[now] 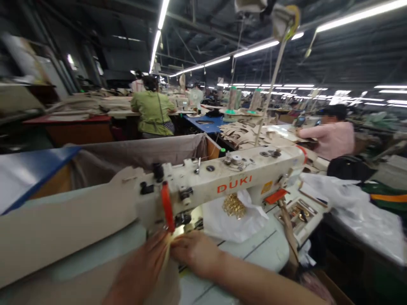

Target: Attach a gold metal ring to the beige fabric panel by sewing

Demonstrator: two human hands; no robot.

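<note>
My left hand [143, 262] is at the needle end of a white sewing machine [235, 180] marked DUKI, its fingers together against a beige piece of material [168, 284]. My right hand [197, 254] is just to the right, fingers bent and pressed on the same piece from the other side. The fingertips of both hands nearly meet below the red guard [167, 206], where a small lamp lights the sewing spot. The needle and presser foot are mostly hidden. Toward the lower left, the material hangs past my left hand, somewhat blurred.
A large beige panel [70, 228] lies left of the machine. Behind the arm, gold-coloured metal pieces [234, 206] rest on white plastic [219, 226]. A tray [299, 216] of small parts sits at right. Co-workers sit beyond, one in a green top [152, 112], another in pink [335, 137].
</note>
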